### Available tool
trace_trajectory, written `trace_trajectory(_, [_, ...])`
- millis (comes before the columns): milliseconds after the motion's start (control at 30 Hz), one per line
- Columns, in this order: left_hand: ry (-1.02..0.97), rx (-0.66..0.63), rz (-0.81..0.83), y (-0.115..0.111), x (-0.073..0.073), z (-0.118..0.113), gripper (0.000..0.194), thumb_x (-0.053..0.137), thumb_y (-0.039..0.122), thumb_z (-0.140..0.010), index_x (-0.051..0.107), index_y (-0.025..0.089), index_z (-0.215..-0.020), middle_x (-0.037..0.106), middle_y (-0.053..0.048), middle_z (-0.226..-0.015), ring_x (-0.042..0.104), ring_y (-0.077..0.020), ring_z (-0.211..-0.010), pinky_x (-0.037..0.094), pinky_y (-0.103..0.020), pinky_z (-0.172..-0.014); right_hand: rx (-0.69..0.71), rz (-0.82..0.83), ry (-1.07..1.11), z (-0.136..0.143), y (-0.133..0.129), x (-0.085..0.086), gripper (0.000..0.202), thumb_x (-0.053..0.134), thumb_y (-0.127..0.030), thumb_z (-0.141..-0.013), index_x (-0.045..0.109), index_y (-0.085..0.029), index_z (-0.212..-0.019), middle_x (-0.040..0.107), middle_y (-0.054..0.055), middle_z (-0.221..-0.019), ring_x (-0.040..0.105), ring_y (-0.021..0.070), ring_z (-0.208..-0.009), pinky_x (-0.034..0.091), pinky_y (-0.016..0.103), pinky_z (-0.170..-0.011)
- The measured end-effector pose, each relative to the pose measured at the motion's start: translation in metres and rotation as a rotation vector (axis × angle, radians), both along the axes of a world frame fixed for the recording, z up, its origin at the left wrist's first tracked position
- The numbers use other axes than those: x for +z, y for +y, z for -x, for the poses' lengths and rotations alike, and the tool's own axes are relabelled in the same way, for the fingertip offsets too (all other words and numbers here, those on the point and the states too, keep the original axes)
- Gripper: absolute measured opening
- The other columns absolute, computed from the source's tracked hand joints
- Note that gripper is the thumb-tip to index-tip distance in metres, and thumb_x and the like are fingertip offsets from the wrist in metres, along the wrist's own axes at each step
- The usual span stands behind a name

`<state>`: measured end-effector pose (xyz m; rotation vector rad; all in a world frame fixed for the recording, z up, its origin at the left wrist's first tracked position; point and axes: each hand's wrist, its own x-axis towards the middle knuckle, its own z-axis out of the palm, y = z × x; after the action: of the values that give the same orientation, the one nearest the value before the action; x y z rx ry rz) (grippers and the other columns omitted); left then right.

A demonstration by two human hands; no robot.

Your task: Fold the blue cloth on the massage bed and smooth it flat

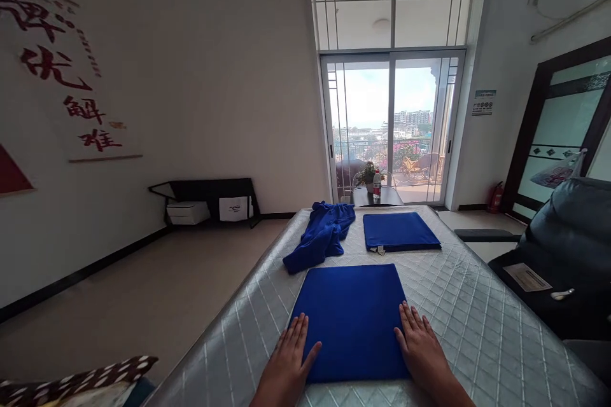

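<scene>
A flat square of folded blue cloth [353,324] lies in front of me on a quilted silver-grey mattress [477,305]. On its left edge rests my left hand [289,356], palm down, fingers stretched out and thumb apart. My right hand [422,340] lies flat on the opposite edge, fingers extended and thumb on the cloth. Behind this square, to the right, is a second neatly folded blue cloth [401,231] with a small white tag at its near edge. A crumpled blue cloth [322,235] is heaped at the back left.
Beyond the mattress stands a small dark table [387,196] with a bottle [377,184] and a potted plant [368,173], before a sliding glass door [363,121]. A dark armchair [568,235] is at right. A black rack [210,191] stands against the wall.
</scene>
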<state>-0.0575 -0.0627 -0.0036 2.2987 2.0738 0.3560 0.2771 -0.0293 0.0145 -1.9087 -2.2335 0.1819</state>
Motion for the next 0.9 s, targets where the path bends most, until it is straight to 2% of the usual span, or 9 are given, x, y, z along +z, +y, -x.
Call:
trace_trajectory(167, [-0.030,-0.013,-0.001,0.000,0.000,0.003,0.071,0.025,0.061,-0.099,0.019,0.018,-0.155,0.020,-0.007,-0.161,0.022,-0.0272,-0.148,0.026,-0.050,-0.120,-0.033,0.022,-0.055,-0.001,-0.013,0.003,0.063,0.025,-0.042,-0.096,0.030,-0.017,-0.153,0.018,0.000,-0.161,0.013,0.0235,-0.150,0.011,0.047,-0.122])
trace_trajectory(367, [0.001,0.005,0.007,0.004,-0.003,0.004,0.074,0.024,0.063,-0.097,0.025,0.016,-0.154,0.022,-0.006,-0.161,0.023,-0.0262,-0.148,0.027,-0.046,-0.120,-0.029,0.113,-0.055,0.000,-0.027,-0.008,0.066,0.022,-0.050,-0.096,0.025,-0.019,-0.154,0.014,-0.003,-0.160,0.012,0.0229,-0.150,0.014,0.046,-0.122])
trace_trajectory(567, [0.010,0.018,0.051,0.004,0.000,0.001,0.079,0.022,0.066,-0.097,0.021,0.012,-0.154,0.018,-0.007,-0.161,0.019,-0.0264,-0.149,0.023,-0.046,-0.121,-0.018,0.087,-0.002,-0.002,-0.029,-0.012,0.064,0.022,-0.049,-0.097,0.023,-0.019,-0.154,0.013,-0.003,-0.160,0.010,0.0227,-0.150,0.013,0.047,-0.122])
trace_trajectory(633, [0.012,0.013,0.043,0.004,-0.004,0.004,0.078,0.023,0.065,-0.097,0.021,0.013,-0.154,0.019,-0.008,-0.161,0.020,-0.0267,-0.149,0.024,-0.047,-0.121,-0.018,0.096,0.009,-0.003,-0.030,-0.010,0.064,0.023,-0.049,-0.097,0.024,-0.019,-0.154,0.014,-0.002,-0.160,0.010,0.0232,-0.150,0.013,0.046,-0.123])
trace_trajectory(733, [0.026,-0.029,-0.036,0.007,-0.016,0.009,0.068,0.026,0.060,-0.099,0.023,0.021,-0.155,0.026,-0.006,-0.160,0.023,-0.0269,-0.148,0.027,-0.049,-0.120,-0.023,0.118,0.008,-0.003,-0.030,-0.006,0.064,0.024,-0.049,-0.097,0.024,-0.020,-0.154,0.013,-0.003,-0.160,0.010,0.0236,-0.149,0.013,0.045,-0.123])
trace_trajectory(833, [0.023,-0.034,-0.064,0.012,-0.021,-0.007,0.062,0.026,0.054,-0.101,0.019,0.025,-0.155,0.028,-0.007,-0.159,0.025,-0.0280,-0.147,0.031,-0.052,-0.117,-0.015,0.140,0.009,-0.005,-0.028,-0.004,0.064,0.024,-0.049,-0.097,0.025,-0.021,-0.154,0.013,-0.002,-0.159,0.013,0.0236,-0.149,0.014,0.046,-0.123])
trace_trajectory(900, [0.021,-0.073,-0.058,0.014,-0.017,-0.035,0.062,0.025,0.053,-0.102,0.014,0.023,-0.155,0.026,-0.009,-0.160,0.026,-0.0277,-0.147,0.034,-0.052,-0.116,-0.002,0.125,0.039,-0.006,-0.028,-0.004,0.064,0.025,-0.050,-0.097,0.027,-0.020,-0.153,0.015,-0.001,-0.159,0.015,0.0242,-0.148,0.016,0.047,-0.122])
